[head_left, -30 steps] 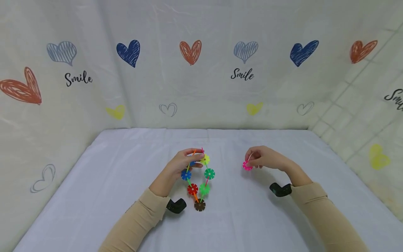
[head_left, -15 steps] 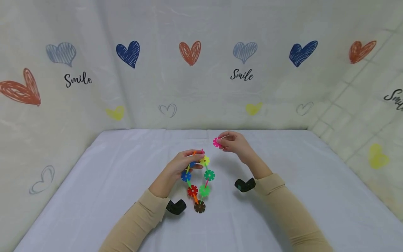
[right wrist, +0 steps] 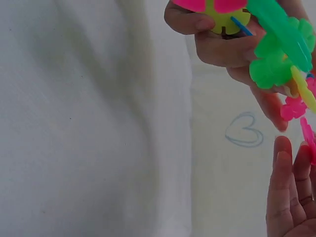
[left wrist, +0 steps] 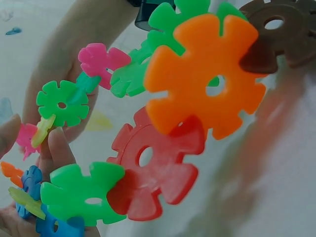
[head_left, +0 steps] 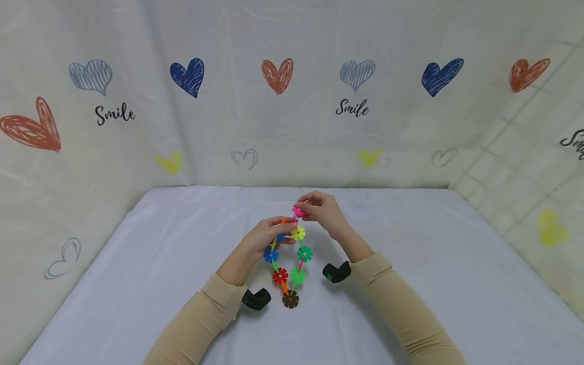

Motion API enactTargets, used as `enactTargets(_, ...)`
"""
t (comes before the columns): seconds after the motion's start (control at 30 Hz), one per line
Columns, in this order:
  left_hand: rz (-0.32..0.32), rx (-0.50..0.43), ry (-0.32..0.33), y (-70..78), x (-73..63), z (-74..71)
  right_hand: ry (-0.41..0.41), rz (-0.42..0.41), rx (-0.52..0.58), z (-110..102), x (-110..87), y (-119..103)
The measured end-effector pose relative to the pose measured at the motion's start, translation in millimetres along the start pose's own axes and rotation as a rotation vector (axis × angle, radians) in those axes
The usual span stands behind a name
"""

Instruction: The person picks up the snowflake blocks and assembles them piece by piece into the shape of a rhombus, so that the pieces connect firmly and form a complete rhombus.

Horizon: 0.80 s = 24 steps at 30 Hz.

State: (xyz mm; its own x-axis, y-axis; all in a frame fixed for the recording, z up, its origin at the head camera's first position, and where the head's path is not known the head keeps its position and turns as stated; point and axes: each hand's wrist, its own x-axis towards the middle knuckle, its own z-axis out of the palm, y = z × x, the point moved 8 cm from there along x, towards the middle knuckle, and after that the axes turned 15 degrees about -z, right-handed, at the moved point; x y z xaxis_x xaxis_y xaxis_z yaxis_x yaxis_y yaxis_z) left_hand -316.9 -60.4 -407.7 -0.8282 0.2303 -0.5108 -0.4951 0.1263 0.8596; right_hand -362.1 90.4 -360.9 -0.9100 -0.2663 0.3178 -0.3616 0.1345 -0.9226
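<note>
My left hand (head_left: pixel 261 237) holds a hanging loop of flower-shaped interlocking plastic discs, gripping it near the top. A brown disc (head_left: pixel 290 299) forms the low end, with red (head_left: pixel 280 276), green and blue discs up the sides. Beside the left fingertips are a yellow disc (head_left: pixel 298 232) and a small pink piece standing upward. Between thumb and fingers of my right hand (head_left: pixel 322 213) is a pink disc (head_left: pixel 298 210), its edge right at that upright piece. Large in the left wrist view is an orange disc (left wrist: pixel 182 64). The right wrist view shows the right fingers (right wrist: pixel 281 197) close below the loop.
A white cloth (head_left: pixel 182 294) covers the table. Behind it hangs a pale backdrop (head_left: pixel 301 132) printed with hearts and "Smile". Black wrist devices (head_left: pixel 336 272) sit under both forearms, near the tan sleeves (head_left: pixel 205 309).
My right hand has carried the pink disc leftward and upward from the right, up to the loop's top by the left fingers. The left hand and loop have hardly moved.
</note>
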Motion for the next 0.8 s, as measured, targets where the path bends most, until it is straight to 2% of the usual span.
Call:
enactTargets(0.2, 0.000, -0.013, -0.014, -2.5, 2.4, -0.4, -0.009, -0.042, -0.006, 7.1, 0.2, -5.2)
enactTargets(0.37, 0.010, -0.017, -0.035, -2.2, 3.6, -0.4, -0.036, -0.062, -0.066, 8.5, 2.6, -9.1)
enactTargets(0.67, 0.024, 0.009, -0.052, -1.6, 3.1, 0.4, -0.066, -0.060, -0.087, 8.1, 3.5, -9.5)
enactTargets(0.8, 0.024, 0.017, -0.047, -2.2, 3.6, 0.3, -0.101, -0.059, -0.133, 9.4, 2.6, -9.4)
